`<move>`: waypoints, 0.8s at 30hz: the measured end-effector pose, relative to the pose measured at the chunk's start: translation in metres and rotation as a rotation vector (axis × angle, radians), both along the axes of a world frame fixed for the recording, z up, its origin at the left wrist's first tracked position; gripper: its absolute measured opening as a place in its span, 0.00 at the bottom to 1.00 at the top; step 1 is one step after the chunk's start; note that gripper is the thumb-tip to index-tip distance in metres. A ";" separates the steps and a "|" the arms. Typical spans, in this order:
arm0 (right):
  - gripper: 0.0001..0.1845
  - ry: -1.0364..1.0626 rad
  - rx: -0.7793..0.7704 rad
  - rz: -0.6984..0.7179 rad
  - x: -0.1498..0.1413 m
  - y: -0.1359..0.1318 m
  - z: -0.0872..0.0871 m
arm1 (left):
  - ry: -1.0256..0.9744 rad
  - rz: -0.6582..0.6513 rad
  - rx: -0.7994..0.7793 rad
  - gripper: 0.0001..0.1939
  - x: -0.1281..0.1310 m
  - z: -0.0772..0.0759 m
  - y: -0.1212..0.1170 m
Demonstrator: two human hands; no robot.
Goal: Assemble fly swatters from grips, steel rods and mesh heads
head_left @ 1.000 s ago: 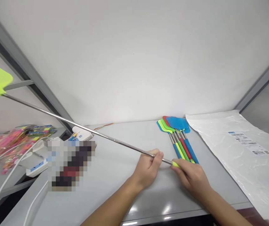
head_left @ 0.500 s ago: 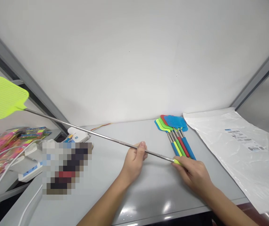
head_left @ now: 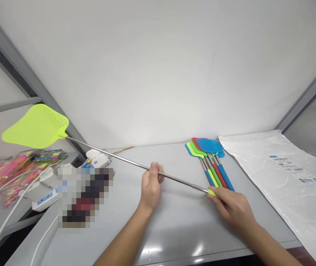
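Note:
A yellow-green fly swatter (head_left: 40, 126) with a long metal telescopic rod is held across the view above the table, its perforated head up at the left. Partway along the rod, my left hand (head_left: 151, 186) is closed, thumb on top. My right hand (head_left: 234, 208) wraps round the yellow-green grip at the rod's lower right end, hiding most of that grip. Just behind the right hand, several fly swatters (head_left: 215, 166) with blue, green, yellow and red heads and handles lie bunched on the table, their rods short.
A large white plastic mailing bag (head_left: 280, 184) with a printed label covers the right side of the grey table (head_left: 124, 236). At the left are a power strip (head_left: 45, 199), white cables, a pixelated patch and pink packaged goods (head_left: 14, 177). A white wall (head_left: 158, 74) rises behind.
My left hand has shifted left along the rod, away from the right hand. In view, the swatter's head now sits farther right and its rod spans less width. My right hand keeps its grip.

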State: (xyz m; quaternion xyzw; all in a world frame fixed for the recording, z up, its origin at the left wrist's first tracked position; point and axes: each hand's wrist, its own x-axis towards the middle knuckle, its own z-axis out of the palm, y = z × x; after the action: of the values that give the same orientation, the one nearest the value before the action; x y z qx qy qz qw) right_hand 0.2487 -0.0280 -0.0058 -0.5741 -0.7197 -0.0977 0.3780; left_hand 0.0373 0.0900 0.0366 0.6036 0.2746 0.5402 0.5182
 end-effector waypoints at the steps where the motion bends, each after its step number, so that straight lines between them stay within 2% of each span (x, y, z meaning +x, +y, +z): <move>1: 0.07 0.003 -0.004 -0.002 0.001 0.000 0.000 | -0.029 0.058 0.012 0.24 -0.004 0.002 0.003; 3: 0.07 0.002 -0.014 -0.003 0.003 0.000 -0.001 | -0.058 0.110 0.010 0.23 -0.007 0.005 0.007; 6: 0.07 -0.008 0.015 -0.015 0.006 0.001 -0.002 | -0.055 0.085 -0.052 0.22 -0.004 0.004 0.007; 10: 0.05 -0.037 0.065 -0.043 0.008 0.001 -0.004 | 0.080 -0.012 -0.121 0.22 0.006 -0.003 0.000; 19: 0.10 -0.005 -0.050 -0.027 -0.011 0.001 0.001 | 0.358 -0.342 -0.095 0.23 0.032 -0.008 -0.030; 21: 0.11 -0.004 -0.055 -0.023 -0.012 0.002 0.002 | 0.363 -0.354 -0.075 0.23 0.032 -0.009 -0.032; 24: 0.11 -0.011 -0.051 -0.010 -0.009 0.002 0.002 | 0.303 -0.262 -0.056 0.24 0.022 -0.011 -0.023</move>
State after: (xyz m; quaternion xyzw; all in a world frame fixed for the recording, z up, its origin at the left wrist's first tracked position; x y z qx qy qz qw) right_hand 0.2393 -0.0260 -0.0035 -0.5867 -0.7211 -0.0841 0.3588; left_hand 0.0595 0.0666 0.0260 0.6941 0.2835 0.3633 0.5531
